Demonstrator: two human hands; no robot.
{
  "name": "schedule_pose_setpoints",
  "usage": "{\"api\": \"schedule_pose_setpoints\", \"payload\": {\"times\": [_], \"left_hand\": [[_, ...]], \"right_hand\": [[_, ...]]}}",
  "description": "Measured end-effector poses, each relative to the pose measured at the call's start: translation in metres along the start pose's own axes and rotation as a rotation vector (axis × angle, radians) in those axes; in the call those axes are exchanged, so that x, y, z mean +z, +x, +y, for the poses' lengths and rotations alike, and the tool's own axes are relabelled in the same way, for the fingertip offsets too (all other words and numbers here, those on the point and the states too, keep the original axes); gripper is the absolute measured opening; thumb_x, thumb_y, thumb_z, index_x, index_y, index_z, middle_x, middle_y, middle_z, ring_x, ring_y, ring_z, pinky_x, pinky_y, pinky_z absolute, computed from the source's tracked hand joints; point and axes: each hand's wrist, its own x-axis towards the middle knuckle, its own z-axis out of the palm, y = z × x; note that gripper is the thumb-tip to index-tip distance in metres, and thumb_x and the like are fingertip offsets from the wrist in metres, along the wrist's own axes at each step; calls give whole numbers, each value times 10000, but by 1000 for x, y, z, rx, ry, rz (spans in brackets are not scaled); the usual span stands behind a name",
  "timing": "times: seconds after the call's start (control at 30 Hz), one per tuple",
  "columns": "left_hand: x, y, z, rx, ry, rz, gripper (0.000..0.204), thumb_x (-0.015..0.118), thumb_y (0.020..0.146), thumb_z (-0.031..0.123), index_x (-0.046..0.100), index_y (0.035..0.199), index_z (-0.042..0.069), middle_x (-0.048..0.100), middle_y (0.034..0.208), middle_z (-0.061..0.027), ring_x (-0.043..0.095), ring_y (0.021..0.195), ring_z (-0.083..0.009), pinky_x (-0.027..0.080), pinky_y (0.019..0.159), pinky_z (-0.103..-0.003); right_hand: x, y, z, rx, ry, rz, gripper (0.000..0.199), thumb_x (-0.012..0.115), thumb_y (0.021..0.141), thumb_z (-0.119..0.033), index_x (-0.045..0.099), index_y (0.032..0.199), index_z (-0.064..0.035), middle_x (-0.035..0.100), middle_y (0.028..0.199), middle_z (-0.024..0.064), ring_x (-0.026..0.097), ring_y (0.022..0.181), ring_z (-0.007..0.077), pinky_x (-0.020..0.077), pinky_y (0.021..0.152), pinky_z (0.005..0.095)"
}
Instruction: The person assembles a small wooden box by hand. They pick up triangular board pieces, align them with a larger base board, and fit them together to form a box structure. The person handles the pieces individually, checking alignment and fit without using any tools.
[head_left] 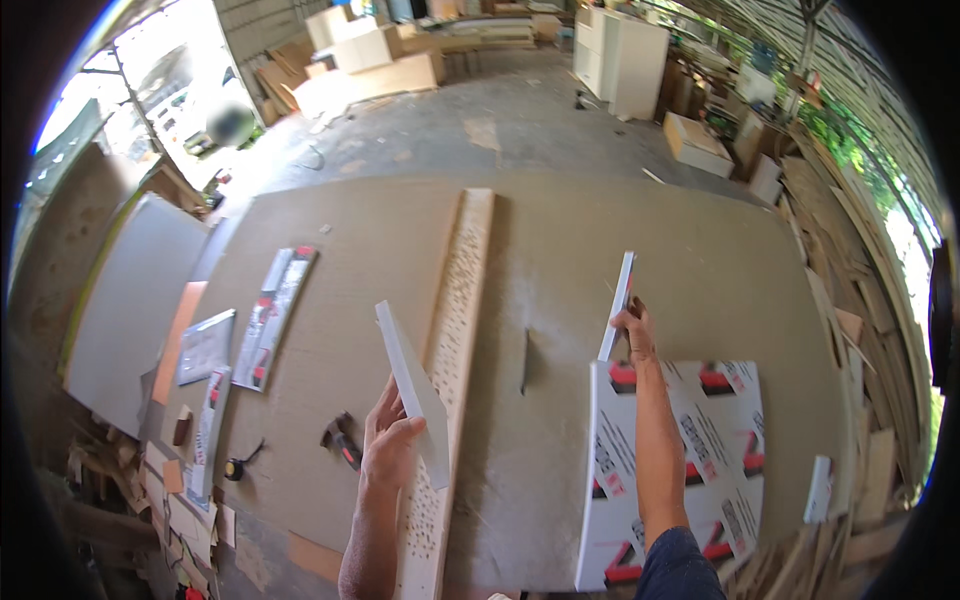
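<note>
My left hand (392, 445) grips a white board strip (400, 365), tilted up over a long pale plank (462, 270) covered with dark specks. My right hand (634, 328) is closed around a narrow white strip (618, 300) with some red on its face, raised above the table. Under my right forearm lies a large white panel (725, 440) printed in red and black. Between my hands, a thin dark piece (525, 362) rests on the table (560, 480).
Left of the plank lie a hammer (342, 440), a tape measure (243, 462), wrapped strips (275, 320), another printed strip (208, 435) and a clear-wrapped packet (207, 347). A small white piece (819, 490) is at the right edge. Stacked timber (850, 250) lines the right side; a white cabinet (635, 65) stands beyond.
</note>
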Motion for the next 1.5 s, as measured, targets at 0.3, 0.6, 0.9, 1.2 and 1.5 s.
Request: {"api": "schedule_pose_setpoints", "payload": {"times": [0.3,0.6,0.9,1.2,1.5], "left_hand": [[123,-78,-132,-172,66,-389,1089,808,679,31,240,1605,-40,394,1586,-161,330,1502,-270,353,1193,-423],[186,-156,-295,-157,276,-675,1266,920,670,67,96,1625,-37,316,1639,-185,278,1533,-243,220,1266,-407],[205,-182,-279,-54,654,-569,1263,991,569,206,241,1575,63,408,1543,-147,381,1466,-291,313,1233,-490],[205,-187,-292,-96,547,-528,1311,1002,544,193,222,1591,73,414,1538,-111,363,1474,-262,298,1236,-456],[205,-185,-285,-157,612,-609,1325,987,573,218,181,1614,69,395,1578,-140,406,1447,-278,352,1206,-468]], "right_hand": [[-118,-300,-25,20,704,76,703,616,745,-79,461,1421,37,604,1303,167,582,1251,344,490,1039,455],[-126,-416,87,-261,-79,-160,754,440,1082,-480,200,1616,-5,305,1622,196,286,1512,318,260,1222,433],[-152,-423,76,-272,-114,-399,736,309,1101,-527,169,1641,-47,147,1704,199,123,1582,351,169,1272,437],[-204,-457,71,-44,-249,-598,956,739,839,-9,240,1644,-140,265,1681,156,357,1494,315,504,1068,377],[-195,-459,94,-317,-399,-407,947,796,758,73,380,1588,-114,410,1621,125,487,1395,270,569,961,348]]}}
